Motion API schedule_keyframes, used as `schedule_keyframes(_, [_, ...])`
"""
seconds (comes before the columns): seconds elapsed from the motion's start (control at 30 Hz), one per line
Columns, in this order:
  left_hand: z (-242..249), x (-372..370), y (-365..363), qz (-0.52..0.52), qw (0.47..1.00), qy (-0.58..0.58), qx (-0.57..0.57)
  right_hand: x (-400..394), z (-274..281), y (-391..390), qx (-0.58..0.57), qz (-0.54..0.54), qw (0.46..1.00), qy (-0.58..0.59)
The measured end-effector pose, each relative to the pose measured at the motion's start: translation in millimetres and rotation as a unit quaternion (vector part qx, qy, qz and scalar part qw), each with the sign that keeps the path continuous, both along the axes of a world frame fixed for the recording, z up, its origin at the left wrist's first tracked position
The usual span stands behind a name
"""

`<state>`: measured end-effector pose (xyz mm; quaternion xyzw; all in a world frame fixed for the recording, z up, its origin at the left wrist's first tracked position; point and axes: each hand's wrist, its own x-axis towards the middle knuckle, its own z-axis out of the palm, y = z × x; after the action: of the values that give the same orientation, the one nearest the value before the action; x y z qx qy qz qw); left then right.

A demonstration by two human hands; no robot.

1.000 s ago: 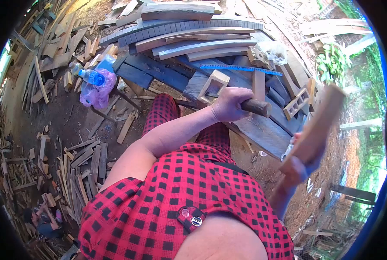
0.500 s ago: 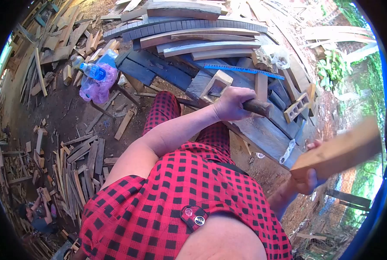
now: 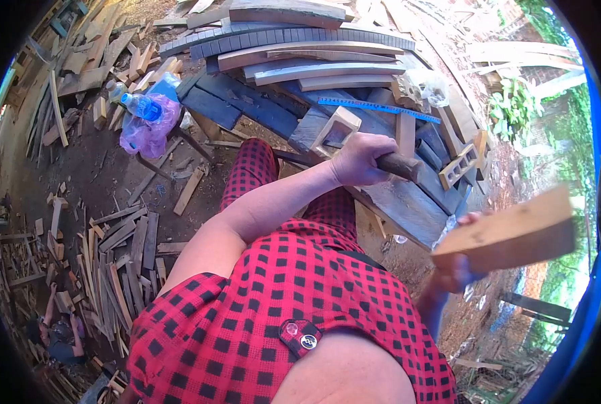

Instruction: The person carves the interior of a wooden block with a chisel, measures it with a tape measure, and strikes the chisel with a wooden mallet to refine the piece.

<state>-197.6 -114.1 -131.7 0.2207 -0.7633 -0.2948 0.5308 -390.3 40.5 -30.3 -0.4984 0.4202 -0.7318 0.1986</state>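
Note:
My left hand (image 3: 364, 159) is closed around a dark, rounded wooden tool handle (image 3: 400, 167); the tool's other end is hidden. Just beyond its knuckles, a small pale wooden piece with a rectangular opening (image 3: 338, 129) rests on the grey plank bench (image 3: 408, 210). At the right, my right hand (image 3: 456, 271) grips the near end of a thick wooden block (image 3: 509, 232), raised above the bench end and tilted. Motion blurs that hand and block. The block and the handle are apart.
Curved boards (image 3: 327, 71) are stacked at the back, with a blue ruler (image 3: 381, 109) before them. A slotted wooden piece (image 3: 458, 166) lies at right. Bottles (image 3: 142, 108) and a pink plastic bag (image 3: 149, 131) stand left. Scrap wood (image 3: 122, 242) covers the ground near another person (image 3: 64, 337).
My right hand and the wooden block have moved left, and the block's far end has swung downward. My left hand stays on the tool handle in the same place.

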Motion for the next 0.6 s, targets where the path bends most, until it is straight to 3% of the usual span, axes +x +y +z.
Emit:
schedule_keyframes(0.07, [-2,-2,-2,0.002,1.0,0.001,0.001,5,-38,-2,0.112,0.001,0.975,0.191])
schedule_keyframes(0.17, [-7,-6,-2,-0.009,1.0,0.018,-0.016,10,-17,-9,0.182,0.037,0.957,0.222])
schedule_keyframes(0.27, [-2,-2,1,-0.022,0.999,0.027,-0.005,15,14,-3,0.103,-0.017,0.987,0.121])
schedule_keyframes(0.4, [-2,0,0,-0.016,1.0,-0.002,0.003,2,0,1,-0.017,0.011,0.998,0.056])
schedule_keyframes(0.47, [-2,-3,-2,-0.011,1.0,-0.001,-0.001,5,-30,2,0.063,-0.024,0.967,0.244])
schedule_keyframes(0.5, [-5,-5,-3,-0.007,1.0,0.018,-0.01,9,-26,-6,0.135,0.013,0.904,0.405])
schedule_keyframes(0.53, [-7,-7,-2,-0.003,0.999,0.036,-0.018,7,-22,-3,0.136,0.012,0.905,0.404])
schedule_keyframes(0.6, [-2,-4,0,-0.007,1.0,0.026,-0.007,-2,-13,-4,0.163,0.07,0.964,0.197])
